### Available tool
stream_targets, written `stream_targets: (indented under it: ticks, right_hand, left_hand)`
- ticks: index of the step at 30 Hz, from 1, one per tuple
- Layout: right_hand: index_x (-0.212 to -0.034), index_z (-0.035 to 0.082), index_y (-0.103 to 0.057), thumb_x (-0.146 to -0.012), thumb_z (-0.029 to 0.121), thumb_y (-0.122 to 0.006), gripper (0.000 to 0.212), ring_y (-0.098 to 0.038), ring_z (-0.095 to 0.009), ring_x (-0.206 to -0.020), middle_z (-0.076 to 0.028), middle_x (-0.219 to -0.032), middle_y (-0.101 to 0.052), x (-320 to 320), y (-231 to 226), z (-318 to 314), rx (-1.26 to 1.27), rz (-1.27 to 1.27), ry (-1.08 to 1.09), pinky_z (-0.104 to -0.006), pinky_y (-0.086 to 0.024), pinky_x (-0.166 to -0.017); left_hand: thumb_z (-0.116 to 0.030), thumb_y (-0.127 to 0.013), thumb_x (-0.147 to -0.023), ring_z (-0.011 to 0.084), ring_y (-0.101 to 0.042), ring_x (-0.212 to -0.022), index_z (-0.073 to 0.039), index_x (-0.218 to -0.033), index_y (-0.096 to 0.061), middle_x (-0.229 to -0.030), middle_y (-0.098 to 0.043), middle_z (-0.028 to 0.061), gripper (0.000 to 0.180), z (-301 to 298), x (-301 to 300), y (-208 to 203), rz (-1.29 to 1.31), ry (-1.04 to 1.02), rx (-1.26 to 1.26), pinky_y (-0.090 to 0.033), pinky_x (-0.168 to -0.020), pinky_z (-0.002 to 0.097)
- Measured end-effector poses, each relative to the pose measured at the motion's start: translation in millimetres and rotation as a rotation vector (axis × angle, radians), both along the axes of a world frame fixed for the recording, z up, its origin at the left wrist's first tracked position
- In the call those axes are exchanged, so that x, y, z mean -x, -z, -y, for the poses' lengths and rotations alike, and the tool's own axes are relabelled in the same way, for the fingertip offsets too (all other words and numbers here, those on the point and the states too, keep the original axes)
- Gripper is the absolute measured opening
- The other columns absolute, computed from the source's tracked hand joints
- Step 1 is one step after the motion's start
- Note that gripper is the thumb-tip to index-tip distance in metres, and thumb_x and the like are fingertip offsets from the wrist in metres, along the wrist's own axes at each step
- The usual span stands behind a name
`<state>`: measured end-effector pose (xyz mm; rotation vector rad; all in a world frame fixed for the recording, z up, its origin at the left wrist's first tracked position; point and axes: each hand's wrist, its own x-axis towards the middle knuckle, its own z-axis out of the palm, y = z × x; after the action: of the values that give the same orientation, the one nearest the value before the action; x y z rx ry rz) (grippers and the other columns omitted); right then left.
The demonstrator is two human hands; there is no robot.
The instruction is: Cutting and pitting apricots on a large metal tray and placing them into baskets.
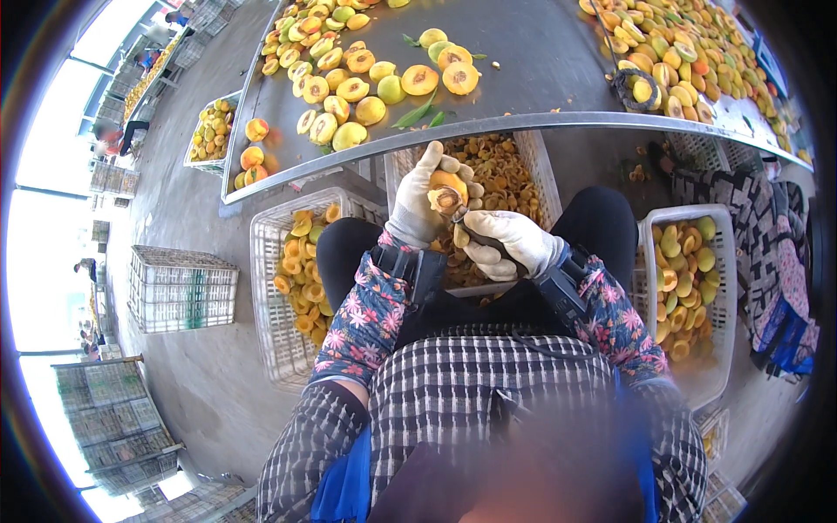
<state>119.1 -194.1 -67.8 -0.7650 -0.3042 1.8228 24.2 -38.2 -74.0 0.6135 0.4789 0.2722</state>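
Head view: holds a fruit half [448,185] up between the knees in the left hand [417,205], with a grip closed round the skin, and turns its brown pit [447,201] toward the wearer, probably for easy access. In the right hand [514,244], grips a dark tool [465,231] beside the fruit; cannot tell its tip, being mostly hidden by glove. Works over the middle crate [544,170] of orange-brown pieces, likely to catch what falls. Has a left crate [264,301] and a right crate [722,336] beside the legs, perhaps for short reaching. Faces the metal surface [532,65], spread with more halves [353,89], seemingly for quick picking.
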Motion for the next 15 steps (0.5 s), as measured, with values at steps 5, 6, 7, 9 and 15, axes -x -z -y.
stream_targets:
  ticks: [5,6,7,9,15]
  right_hand:
    - [-0.097,0.004,-0.058,-0.099,0.036,-0.047,0.034,-0.034,-0.009,-0.038,0.000,-0.056,-0.044,-15.5,-5.4,6.8,-0.083,0.019,0.003,-0.0230,-0.028,-0.037]
    - [-0.102,0.004,-0.057,-0.098,0.035,-0.048,0.032,-0.038,-0.010,-0.040,-0.001,-0.058,-0.045,-19.7,-7.9,7.4,-0.090,0.124,-0.013,-0.0227,-0.031,-0.039]
    - [-0.102,0.004,-0.057,-0.098,0.035,-0.048,0.032,-0.038,-0.010,-0.040,-0.001,-0.058,-0.045,-17.9,-10.6,5.1,-0.100,0.133,-0.018,-0.0227,-0.031,-0.039]
    - [-0.108,0.005,-0.054,-0.097,0.035,-0.049,0.032,-0.043,-0.009,-0.046,-0.001,-0.061,-0.048,-16.9,-3.4,-1.2,0.035,0.661,0.083,-0.0213,-0.034,-0.043]
    - [-0.110,0.000,-0.049,-0.095,0.031,-0.049,0.034,-0.061,-0.041,-0.089,-0.027,-0.090,-0.063,-22.4,4.9,0.0,-0.053,1.519,-0.271,-0.0449,-0.046,-0.077]
  left_hand:
    - [-0.040,-0.055,-0.094,0.0327,-0.065,-0.077,-0.004,-0.089,-0.058,-0.089,-0.064,0.0136,0.036,-6.6,1.1,-0.3,-0.020,-0.252,-0.003,-0.056,-0.069,0.0448]
    - [-0.038,-0.053,-0.095,0.0316,-0.066,-0.078,-0.002,-0.093,-0.058,-0.088,-0.064,0.0131,0.037,-12.5,5.4,-4.9,-0.038,-0.291,-0.074,-0.056,-0.069,0.0423]
    - [-0.037,-0.053,-0.096,0.0298,-0.066,-0.079,-0.001,-0.096,-0.059,-0.088,-0.065,0.0127,0.037,-21.8,15.0,-4.7,-0.005,-0.276,-0.114,-0.056,-0.069,0.0400]
    - [-0.034,-0.053,-0.096,0.0272,-0.066,-0.079,0.000,-0.097,-0.059,-0.087,-0.065,0.0121,0.034,-41.2,39.4,-16.2,-0.005,-0.329,-0.465,-0.057,-0.069,0.0387]
    - [-0.033,-0.065,-0.086,0.0284,-0.063,-0.101,-0.011,-0.122,-0.059,-0.109,-0.066,0.0158,0.043,-124.0,142.8,-49.2,-1.117,-0.290,-1.621,-0.048,-0.090,0.0392]
